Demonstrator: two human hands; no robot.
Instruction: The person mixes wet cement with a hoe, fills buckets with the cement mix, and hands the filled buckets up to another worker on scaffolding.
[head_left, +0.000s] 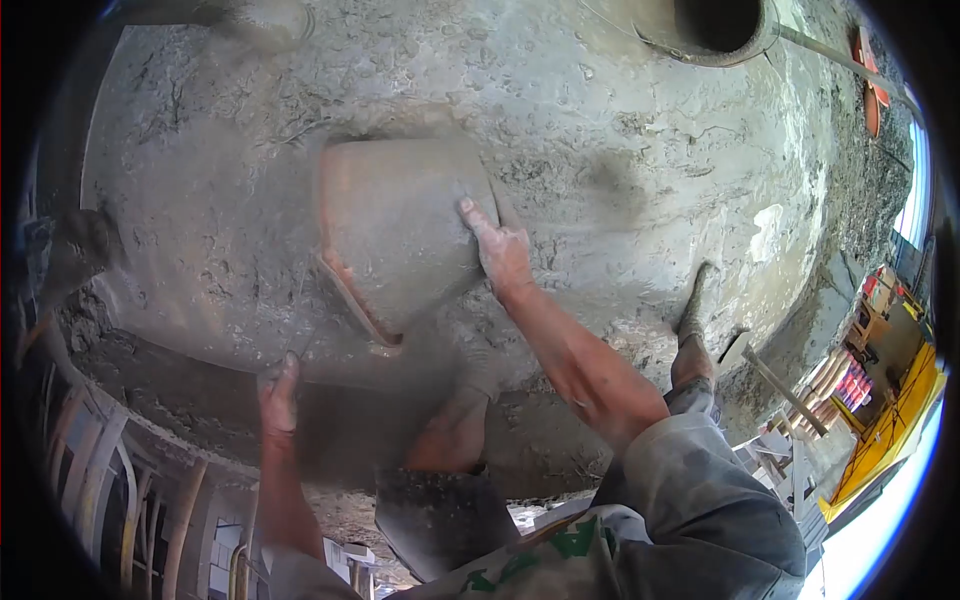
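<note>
The right hand pinches a tapered, cement-grey, orange-edged container at its right edge; left hand below-left of it, grip unclear

Single head-height view, steeply downward.

a tapered, grey-smeared piece with orange-tinged left and lower edges lies on wet grey mud.

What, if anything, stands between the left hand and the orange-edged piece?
Nothing visible: only a stretch of grey surface separates the left hand from the orange-edged piece. The right hand is at the piece's opposite edge, outside that gap.
</note>
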